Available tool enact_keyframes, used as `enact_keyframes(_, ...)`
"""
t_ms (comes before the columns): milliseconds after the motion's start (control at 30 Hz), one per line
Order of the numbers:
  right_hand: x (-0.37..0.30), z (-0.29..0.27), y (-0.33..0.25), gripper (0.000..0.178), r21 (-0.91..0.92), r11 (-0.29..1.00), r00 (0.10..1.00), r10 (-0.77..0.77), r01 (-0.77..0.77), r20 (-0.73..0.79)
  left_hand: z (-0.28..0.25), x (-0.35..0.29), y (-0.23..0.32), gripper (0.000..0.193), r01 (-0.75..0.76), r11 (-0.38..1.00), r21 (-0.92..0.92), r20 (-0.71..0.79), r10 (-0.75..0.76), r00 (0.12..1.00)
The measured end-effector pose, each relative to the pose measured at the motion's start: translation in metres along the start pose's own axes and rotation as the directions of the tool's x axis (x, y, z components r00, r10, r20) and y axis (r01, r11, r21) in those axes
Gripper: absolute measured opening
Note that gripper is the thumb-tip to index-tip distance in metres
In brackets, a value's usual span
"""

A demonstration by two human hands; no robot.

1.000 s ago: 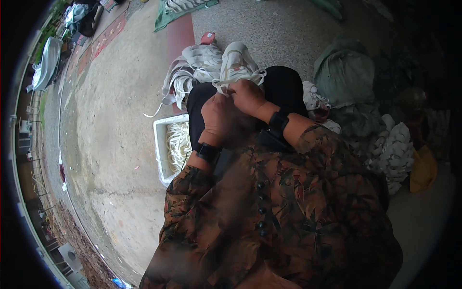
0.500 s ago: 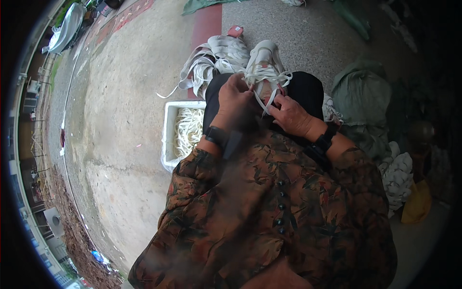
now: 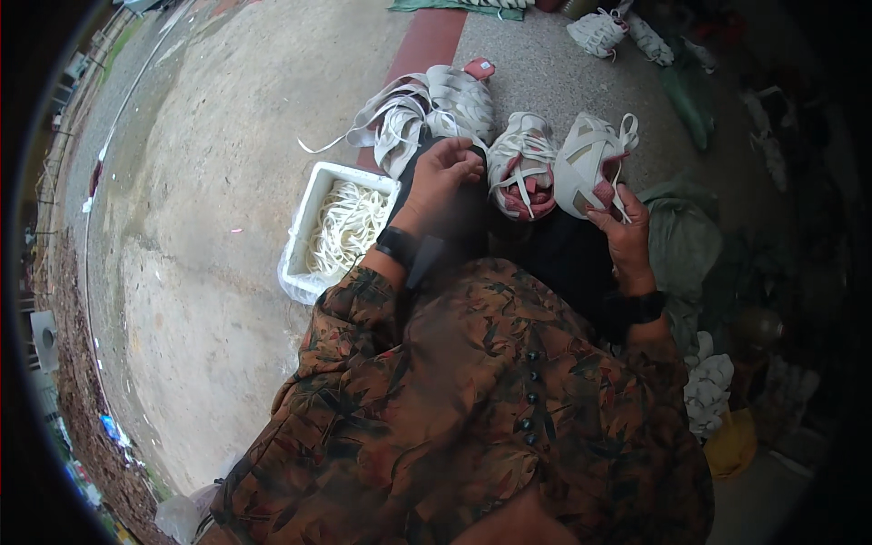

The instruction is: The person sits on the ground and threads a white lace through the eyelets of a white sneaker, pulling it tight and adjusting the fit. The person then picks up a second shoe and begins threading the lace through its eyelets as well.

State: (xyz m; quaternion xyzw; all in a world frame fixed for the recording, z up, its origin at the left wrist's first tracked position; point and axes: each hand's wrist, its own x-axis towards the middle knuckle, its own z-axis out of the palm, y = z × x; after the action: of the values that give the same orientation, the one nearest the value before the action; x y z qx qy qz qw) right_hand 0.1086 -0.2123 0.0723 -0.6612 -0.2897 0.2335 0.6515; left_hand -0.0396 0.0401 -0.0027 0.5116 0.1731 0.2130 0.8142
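My right hand (image 3: pixel 625 232) grips a white sneaker (image 3: pixel 581 163) by its heel end, thumb and fingers around the pink-lined opening. Loose lace loops hang from that shoe. A second white sneaker (image 3: pixel 520 159) rests at my lap, between my hands, its pink lining and crossed laces facing me. My left hand (image 3: pixel 443 177) is over my dark-clad left knee, fingers loosely curled and apart, with nothing visible in them. It does not touch either shoe.
A white foam box (image 3: pixel 300 245) of white laces (image 3: pixel 348 222) stands left of my knee. White shoes (image 3: pixel 459 98) with trailing laces (image 3: pixel 372 113) lie beyond it. Further shoes (image 3: pixel 598 33) are at the far right. A green sack (image 3: pixel 681 241) lies right of my leg.
Both hands have left the laces of the shoe on my lap. My right hand moved right and now holds a sneaker beside another; my left hand is empty at the left knee. The view has shifted.
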Motion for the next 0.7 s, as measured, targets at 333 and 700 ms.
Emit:
enact_keyframes(333, -0.001, 0.077, 0.034, 0.035, -0.77, 0.265, 0.808, -0.312, 0.58, 0.5, 0.004, -0.004, 0.002, 0.028, -0.018, 0.988, 0.154, 0.028, 0.014, 1.0)
enact_keyframes(700, -0.002, -0.095, -0.01, 0.058, 0.271, 0.92, 0.919, -0.178, 0.283, -0.353, 0.015, 0.0, -0.005, 0.022, -0.173, 0.92, 0.352, 0.141, 0.131, 0.981)
